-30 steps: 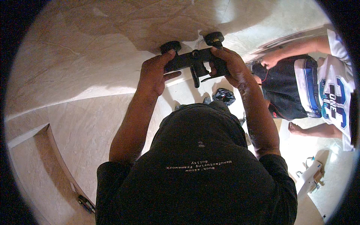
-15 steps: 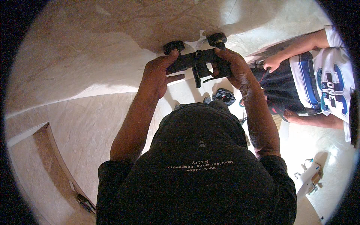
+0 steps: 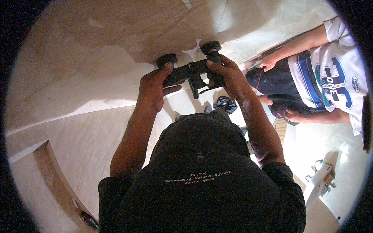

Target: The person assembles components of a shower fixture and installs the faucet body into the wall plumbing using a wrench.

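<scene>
A black tool (image 3: 179,73) with two round discs spans the space between my hands, held up close to a beige marble-look wall (image 3: 97,70). My left hand (image 3: 152,90) is closed on its left end, thumb on top near the left disc (image 3: 166,60). On the other end, my right hand (image 3: 229,77) wraps around the body just below the right disc (image 3: 211,47). A lever-like piece (image 3: 193,89) juts from the middle of the tool toward me. Whether the discs touch the wall I cannot tell.
At the right stands a person in a white and blue jersey (image 3: 334,77), hands near dark shorts. A black plastic bag (image 3: 225,105) lies on the floor beyond my body. A white basin-like fixture (image 3: 318,184) is at lower right. A recess edge (image 3: 58,167) with a dark object (image 3: 89,219) is at left.
The tool and both hands have shifted a little left and lower in the view, with the surroundings shifting somewhat too. The other person's arms have moved. My grip stays the same.
</scene>
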{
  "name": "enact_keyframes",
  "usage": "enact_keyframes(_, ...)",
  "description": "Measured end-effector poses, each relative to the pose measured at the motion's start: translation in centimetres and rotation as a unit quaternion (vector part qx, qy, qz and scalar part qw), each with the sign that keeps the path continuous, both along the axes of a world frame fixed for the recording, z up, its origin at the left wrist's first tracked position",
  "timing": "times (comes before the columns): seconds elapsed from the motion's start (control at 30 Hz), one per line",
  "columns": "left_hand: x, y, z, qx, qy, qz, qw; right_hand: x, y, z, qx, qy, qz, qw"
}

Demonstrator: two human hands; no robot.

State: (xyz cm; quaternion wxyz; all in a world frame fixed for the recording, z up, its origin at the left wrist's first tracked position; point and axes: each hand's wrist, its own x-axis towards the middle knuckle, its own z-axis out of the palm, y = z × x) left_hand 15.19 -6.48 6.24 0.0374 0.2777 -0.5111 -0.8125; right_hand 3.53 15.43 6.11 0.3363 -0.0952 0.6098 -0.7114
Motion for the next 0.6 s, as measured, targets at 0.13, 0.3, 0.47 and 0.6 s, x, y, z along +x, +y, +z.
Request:
enact_keyframes(0.13,0.3,0.4,0.1,-0.019,-0.009,0.007,1.0,0.1,0.1,0.2,0.014,0.008,-0.006,1.0)
enact_keyframes(0.3,0.4,0.6,-0.1,-0.053,-0.013,0.005,0.999,0.2,-0.2,1.3,0.036,0.008,0.005,0.999)
enact_keyframes(0.47,0.8,0.7,-0.2,-0.044,-0.024,0.03,0.998,0.0,-0.6,0.9,0.045,0.012,0.031,0.998)
enact_keyframes(0.6,0.9,1.3,0.7,0.027,-0.012,0.086,0.996,-0.4,-0.3,0.7,0.02,-0.018,0.043,0.999)
